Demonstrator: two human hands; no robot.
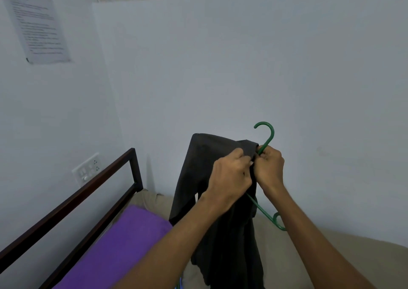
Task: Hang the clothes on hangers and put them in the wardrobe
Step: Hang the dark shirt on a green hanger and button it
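Both hands meet at the neck of one green hanger [266,140], held up in front of the pale wall above the bed. The right hand [269,167] is curled round the hanger just below its hook, and the hook rises up and slightly left from that fist. The left hand [230,178] pinches the collar edge of a dark garment [198,178] right beside the hook's base, its fingertips touching the right hand.

From the hook, the garment spreads left over one shoulder of the hanger and then hangs straight down; its long axis is vertical. The hanger's other arm runs bare, down and to the right of the hook, ending in a small loop near the right forearm. So the cloth lies left of the grip and the uncovered arm right of it. I judge the right side needs dressing next, and the right hand is nearer.

I count one hanger, one dark garment, and one purple cloth [123,244] on the bed, lower left of the hook. No wardrobe is in sight.
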